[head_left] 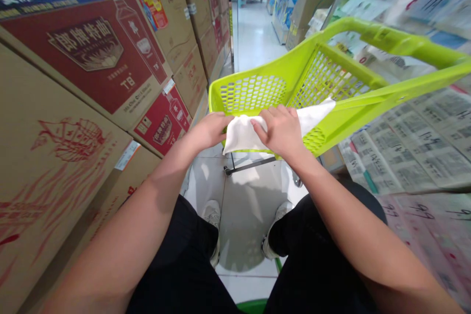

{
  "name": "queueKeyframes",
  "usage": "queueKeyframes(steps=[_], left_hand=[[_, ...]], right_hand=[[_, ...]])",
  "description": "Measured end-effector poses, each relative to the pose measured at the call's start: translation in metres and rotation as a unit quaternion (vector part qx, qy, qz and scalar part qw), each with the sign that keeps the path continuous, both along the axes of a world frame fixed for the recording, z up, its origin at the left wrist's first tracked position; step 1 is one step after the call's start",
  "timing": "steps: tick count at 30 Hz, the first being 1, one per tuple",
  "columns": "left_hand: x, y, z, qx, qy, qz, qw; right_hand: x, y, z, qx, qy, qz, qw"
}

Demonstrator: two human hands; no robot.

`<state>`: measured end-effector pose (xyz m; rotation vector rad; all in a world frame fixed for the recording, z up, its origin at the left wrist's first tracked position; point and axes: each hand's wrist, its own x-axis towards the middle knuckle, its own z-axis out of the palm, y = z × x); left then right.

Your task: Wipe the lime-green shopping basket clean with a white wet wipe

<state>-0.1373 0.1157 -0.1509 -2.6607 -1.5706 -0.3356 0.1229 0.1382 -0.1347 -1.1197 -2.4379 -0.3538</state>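
a white cloth (241,133) lies draped over the near side rim of a lime-green shopping cart (349,122), its long axis running left to right along that rim. its left end hangs down the outside with a corner pointing down; its right end narrows to a tip pointing right and slightly up, toward the handle (405,45). the cart's own long axis runs from its lower left end up to the handle at the upper right.

the right hand (281,130) lies palm down on the cloth, fingers side by side and bent over the rim, thumb spread out to the left; how firmly it grips, i cannot tell. the left hand (213,130) is at the cart's left corner, fingertips reaching the cloth's left edge; whether they pinch it, i cannot tell.

stacked cardboard cartons (95,59) line the left side, and plastic-wrapped packs (401,157) the right. below the cart, a caster (228,171) stands on the tiled floor (243,206).
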Motion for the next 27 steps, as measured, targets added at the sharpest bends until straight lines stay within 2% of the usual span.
queueKeyframes(steps=[3,5,7,9,14,17,19,24,27], left_hand=[[-0.003,0.002,0.000,-0.007,0.040,0.030,0.999],[-0.001,0.002,0.000,-0.010,0.060,0.045,0.997],[0.004,0.000,0.000,-0.009,0.065,0.050,0.997],[0.009,-0.002,0.000,-0.003,0.061,0.056,0.997],[0.013,-0.004,0.001,-0.001,0.025,0.033,0.999],[0.006,-0.003,0.002,-0.008,0.011,0.019,1.000],[0.002,-0.002,0.001,-0.008,0.015,0.026,1.000],[0.003,-0.002,0.001,-0.015,0.042,0.059,0.997],[0.010,-0.003,0.000,-0.013,0.045,0.067,0.997]], right_hand=[[0.031,0.021,0.006,-0.008,0.034,-0.071,0.997],[0.050,0.035,0.008,0.008,0.072,-0.119,0.990],[0.057,0.039,0.005,0.036,0.101,-0.136,0.985],[0.046,0.030,-0.002,0.052,0.098,-0.110,0.988],[-0.008,-0.016,-0.018,0.019,0.043,0.031,0.998],[-0.016,-0.022,-0.015,0.004,0.047,0.049,0.998],[-0.004,-0.010,-0.008,-0.006,0.047,0.025,0.999],[0.045,0.033,0.001,0.014,0.094,-0.096,0.991],[0.047,0.034,-0.006,0.041,0.104,-0.099,0.989]])
